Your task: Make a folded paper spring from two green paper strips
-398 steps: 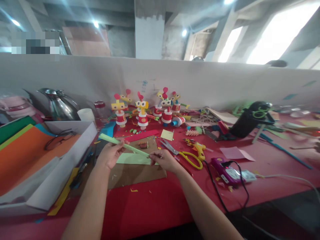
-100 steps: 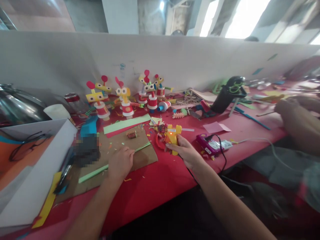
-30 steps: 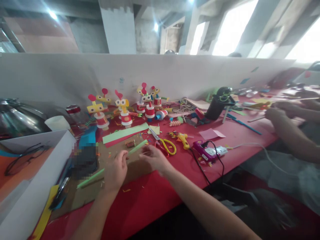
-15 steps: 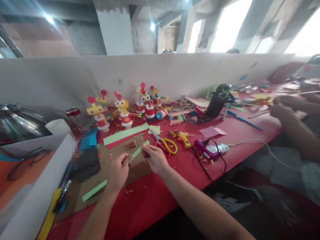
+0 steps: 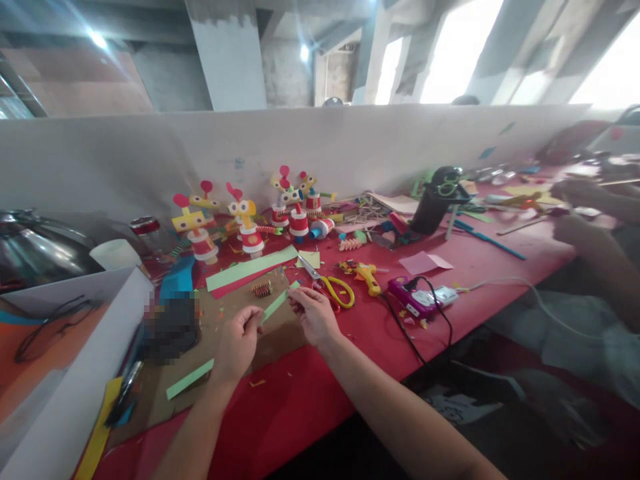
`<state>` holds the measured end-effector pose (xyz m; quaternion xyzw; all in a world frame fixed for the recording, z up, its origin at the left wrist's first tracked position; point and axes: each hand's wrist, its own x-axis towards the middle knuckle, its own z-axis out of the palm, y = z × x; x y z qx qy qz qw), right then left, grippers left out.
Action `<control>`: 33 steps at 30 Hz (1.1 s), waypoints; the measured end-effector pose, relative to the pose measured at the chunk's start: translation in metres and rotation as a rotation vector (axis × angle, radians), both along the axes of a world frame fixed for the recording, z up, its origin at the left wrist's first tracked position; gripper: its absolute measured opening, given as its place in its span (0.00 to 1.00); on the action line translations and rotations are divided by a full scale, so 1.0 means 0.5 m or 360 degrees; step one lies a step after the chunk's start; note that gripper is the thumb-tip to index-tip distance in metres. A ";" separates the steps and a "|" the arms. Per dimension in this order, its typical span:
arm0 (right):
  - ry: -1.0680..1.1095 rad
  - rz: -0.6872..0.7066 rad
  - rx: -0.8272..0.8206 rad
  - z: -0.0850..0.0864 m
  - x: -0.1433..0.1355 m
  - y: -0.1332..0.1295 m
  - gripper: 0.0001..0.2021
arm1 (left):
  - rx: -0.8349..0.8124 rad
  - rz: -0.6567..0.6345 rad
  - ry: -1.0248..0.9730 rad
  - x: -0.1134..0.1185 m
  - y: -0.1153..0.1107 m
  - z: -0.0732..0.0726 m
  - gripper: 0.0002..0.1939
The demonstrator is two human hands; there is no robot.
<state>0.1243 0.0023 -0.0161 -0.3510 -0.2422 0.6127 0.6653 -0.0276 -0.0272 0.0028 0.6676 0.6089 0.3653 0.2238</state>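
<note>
A narrow light green paper strip (image 5: 274, 306) stretches between my two hands above the brown cardboard (image 5: 273, 343). My left hand (image 5: 242, 340) pinches its lower end between thumb and fingers. Near the upper end, my right hand (image 5: 315, 316) closes its fingertips on the same strip, and a short tip sticks out past them. Just behind the strip lies a small striped folded-paper coil (image 5: 262, 289). Scissors (image 5: 336, 288) with red and yellow handles rest beyond my right hand. Another green strip (image 5: 190, 379) lies left of my left forearm.
Several paper-cup figures (image 5: 251, 238) stand along the white partition. To the right are a yellow glue gun (image 5: 369, 278), a purple power strip (image 5: 410, 300) with cords, and a black holder (image 5: 431, 208). A white box (image 5: 95, 360) stands at left. A co-worker's hands (image 5: 583, 200) work at far right.
My right hand has shifted slightly to the right along the strip. My left hand has hardly moved. The co-worker's hands have moved a little at far right.
</note>
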 end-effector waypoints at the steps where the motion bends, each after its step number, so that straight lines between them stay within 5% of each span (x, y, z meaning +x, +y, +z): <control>1: 0.0007 -0.0004 0.0005 0.001 0.003 0.002 0.10 | 0.0012 -0.0004 0.0017 0.000 -0.001 0.001 0.15; 9: 0.0009 -0.0429 -0.0077 0.002 0.024 0.010 0.12 | 0.0107 0.0178 0.0142 -0.011 0.002 -0.011 0.12; 14: -0.0354 -0.0252 0.0006 0.004 0.014 -0.009 0.19 | 0.0256 0.0200 0.0080 -0.005 0.002 -0.018 0.12; 19: -0.0364 0.0308 0.0237 0.004 -0.004 -0.023 0.16 | 0.0263 -0.0076 -0.0050 0.007 -0.002 -0.023 0.13; 22: -0.0447 0.0422 0.0278 0.005 -0.002 -0.021 0.14 | 0.0197 -0.0205 -0.0005 0.011 -0.003 -0.025 0.14; 33: -0.0372 -0.0119 0.0096 -0.006 0.084 0.017 0.14 | 0.0408 -0.0055 0.0502 0.011 -0.010 -0.023 0.12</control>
